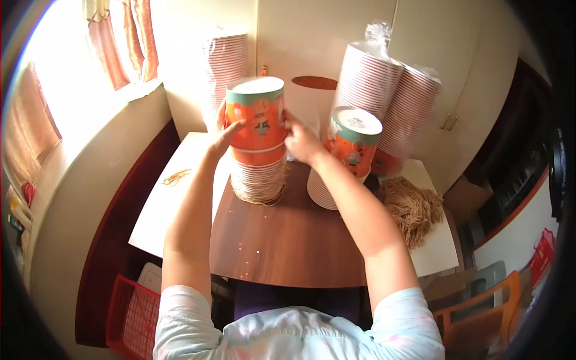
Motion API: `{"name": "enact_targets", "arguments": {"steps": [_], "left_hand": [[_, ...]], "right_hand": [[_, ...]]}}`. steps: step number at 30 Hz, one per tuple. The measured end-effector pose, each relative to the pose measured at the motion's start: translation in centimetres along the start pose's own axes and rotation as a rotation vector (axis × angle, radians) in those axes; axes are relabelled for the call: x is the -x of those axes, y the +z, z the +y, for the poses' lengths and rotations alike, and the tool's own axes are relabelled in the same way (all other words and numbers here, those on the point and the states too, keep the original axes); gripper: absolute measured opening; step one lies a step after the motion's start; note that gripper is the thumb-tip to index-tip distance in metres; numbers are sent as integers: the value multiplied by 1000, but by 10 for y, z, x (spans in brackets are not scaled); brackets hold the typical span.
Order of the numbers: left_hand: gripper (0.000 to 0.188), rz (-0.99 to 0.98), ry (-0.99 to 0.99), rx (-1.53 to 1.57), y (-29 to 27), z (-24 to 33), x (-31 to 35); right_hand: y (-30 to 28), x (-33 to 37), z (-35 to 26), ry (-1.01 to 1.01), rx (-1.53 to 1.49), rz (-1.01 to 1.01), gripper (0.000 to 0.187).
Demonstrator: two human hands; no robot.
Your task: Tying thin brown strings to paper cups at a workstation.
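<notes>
An orange paper bucket (255, 129) with a green band stands upside down on a stack of nested buckets (258, 177). My left hand (224, 138) grips its left side, the thumb lying across the front. Against its right side, my right hand (302, 141) is closed, its fingertips partly hidden. Thin tan cords hang around the rims at the stack's foot. To the right is a second upside-down stack of the same buckets (354, 148), partly behind my right forearm. A bundle of tan twine (413, 211) lies beyond that forearm.
Tall plastic-wrapped stacks of buckets (367, 78) stand at the back right, and another tall stack (225, 72) at the back left. A few loose cords (177, 177) lie on the table's white left part. Below are a red basket (133, 321) and an orange chair (480, 306).
</notes>
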State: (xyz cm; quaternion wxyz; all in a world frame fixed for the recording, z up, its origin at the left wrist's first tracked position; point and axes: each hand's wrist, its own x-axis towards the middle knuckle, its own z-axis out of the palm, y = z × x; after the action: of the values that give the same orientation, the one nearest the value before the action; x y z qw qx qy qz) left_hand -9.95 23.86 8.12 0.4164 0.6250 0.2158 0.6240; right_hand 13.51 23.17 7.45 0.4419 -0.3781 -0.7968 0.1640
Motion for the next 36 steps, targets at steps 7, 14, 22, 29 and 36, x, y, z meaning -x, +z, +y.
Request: {"name": "enact_targets", "arguments": {"steps": [7, 14, 22, 29, 36], "left_hand": [[97, 44, -79, -221, -11, -34, 56], [66, 211, 125, -698, 44, -3, 113], [48, -244, 29, -651, 103, 22, 172], [51, -125, -96, -453, 144, 20, 167], [61, -66, -6, -422, 154, 33, 160]], "right_hand": [[-19, 70, -48, -69, 423, 28, 45], [-136, 77, -54, -32, 1018, 159, 43], [-182, 44, -39, -150, 633, 316, 28], [-224, 45, -138, -351, 790, 582, 24], [-214, 152, -162, -260, -52, 1002, 16]]}}
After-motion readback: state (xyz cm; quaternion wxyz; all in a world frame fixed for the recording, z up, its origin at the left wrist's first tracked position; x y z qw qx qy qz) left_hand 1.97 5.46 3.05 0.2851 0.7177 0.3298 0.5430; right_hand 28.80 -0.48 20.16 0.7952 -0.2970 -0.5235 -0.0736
